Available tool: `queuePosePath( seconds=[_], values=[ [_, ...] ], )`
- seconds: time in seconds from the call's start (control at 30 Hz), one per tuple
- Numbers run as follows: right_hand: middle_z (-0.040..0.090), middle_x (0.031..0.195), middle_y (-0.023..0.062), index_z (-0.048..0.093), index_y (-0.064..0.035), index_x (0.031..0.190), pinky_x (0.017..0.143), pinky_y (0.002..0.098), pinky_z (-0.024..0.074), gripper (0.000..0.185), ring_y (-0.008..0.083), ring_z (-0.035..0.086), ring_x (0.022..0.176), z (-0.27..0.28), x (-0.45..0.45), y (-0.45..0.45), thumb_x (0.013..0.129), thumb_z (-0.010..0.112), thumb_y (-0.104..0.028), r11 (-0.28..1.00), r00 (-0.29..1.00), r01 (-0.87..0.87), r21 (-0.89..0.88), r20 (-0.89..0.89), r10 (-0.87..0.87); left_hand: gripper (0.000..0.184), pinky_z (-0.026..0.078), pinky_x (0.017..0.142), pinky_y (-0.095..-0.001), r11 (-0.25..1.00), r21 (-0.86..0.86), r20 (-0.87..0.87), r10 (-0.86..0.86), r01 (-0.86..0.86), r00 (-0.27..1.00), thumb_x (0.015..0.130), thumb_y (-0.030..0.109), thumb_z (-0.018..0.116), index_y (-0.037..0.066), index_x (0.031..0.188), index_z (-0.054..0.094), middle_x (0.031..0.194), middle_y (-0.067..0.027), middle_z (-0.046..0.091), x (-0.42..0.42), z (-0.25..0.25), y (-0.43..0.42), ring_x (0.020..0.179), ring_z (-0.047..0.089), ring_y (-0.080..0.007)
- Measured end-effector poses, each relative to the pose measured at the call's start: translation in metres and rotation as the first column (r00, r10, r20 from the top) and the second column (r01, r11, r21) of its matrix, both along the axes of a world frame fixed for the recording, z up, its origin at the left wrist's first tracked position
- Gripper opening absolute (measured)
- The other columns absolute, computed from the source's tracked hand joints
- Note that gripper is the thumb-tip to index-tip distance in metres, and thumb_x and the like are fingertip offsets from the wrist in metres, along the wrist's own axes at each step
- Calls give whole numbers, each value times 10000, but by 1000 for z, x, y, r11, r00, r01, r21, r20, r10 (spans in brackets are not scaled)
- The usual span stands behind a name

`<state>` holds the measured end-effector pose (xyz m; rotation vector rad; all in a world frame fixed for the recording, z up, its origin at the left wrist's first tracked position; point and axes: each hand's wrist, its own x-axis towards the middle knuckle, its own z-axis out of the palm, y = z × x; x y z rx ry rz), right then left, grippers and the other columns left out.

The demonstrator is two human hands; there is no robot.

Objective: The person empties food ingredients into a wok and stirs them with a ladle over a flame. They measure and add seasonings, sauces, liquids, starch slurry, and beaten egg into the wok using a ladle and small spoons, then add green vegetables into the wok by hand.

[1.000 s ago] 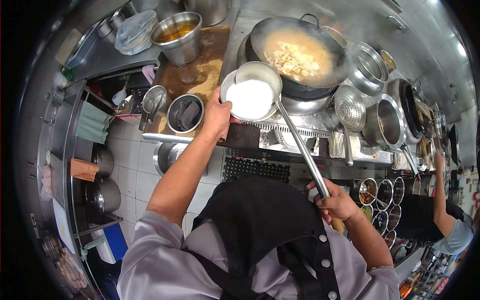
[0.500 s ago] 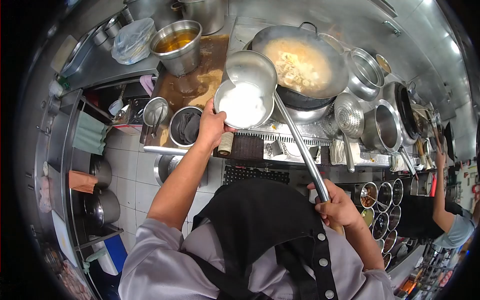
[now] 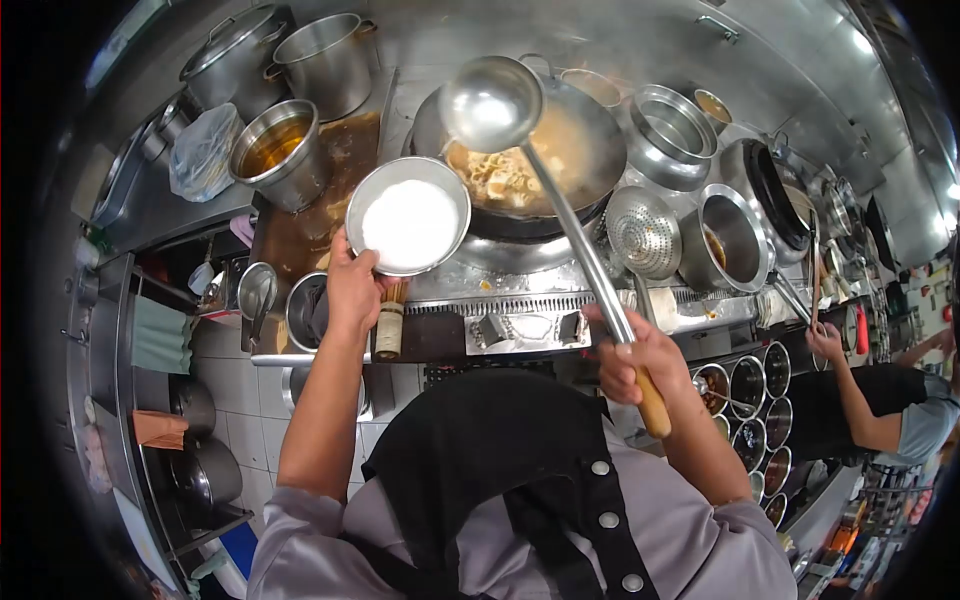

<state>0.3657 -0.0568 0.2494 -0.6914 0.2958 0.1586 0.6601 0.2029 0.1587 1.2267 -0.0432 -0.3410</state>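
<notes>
You've got the bowl between 11 and 12 o'clock, your left hand closed on its near edge with the thumb at the rim. Your right hand is wrapped round the handle of the ladle, scoop up at 12, in front of the wok.

That one-sided hold bugs me: let your wrist sag and the white stuff could slop onto the stovetop. Swing the ladle toward 11 and it might clip the bowl too.

Can't make out much of the white stuff, btw; too much glare to say liquid or powder. Your fingers under the bowl are hidden, the scoop blocks some of the wok, and steam hazes its far side.
</notes>
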Motion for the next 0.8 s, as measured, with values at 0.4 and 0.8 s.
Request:
queuePosePath(
  seconds=[0.4,0.8],
  values=[
    [516,660,37,445,-44,1401,435,273,428,542,141,498,467,-15,43,-129,872,561,-23,882,965,-102,-461,-263,-26,536,592,544,-299,974,73,-27,217,-215,976,888,-22,477,84,1411,422,1191,-145,631,-57,36,-21,855,700,-233],
    [551,682,64,290,-137,1558,430,313,417,765,170,521,485,-36,43,-124,872,598,4,935,983,-42,-353,-181,-24,580,659,602,-372,978,79,55,188,-192,981,898,-44,457,44,1463,358,1276,-194,579,-33,56,-24,955,707,-309]
  ],
)
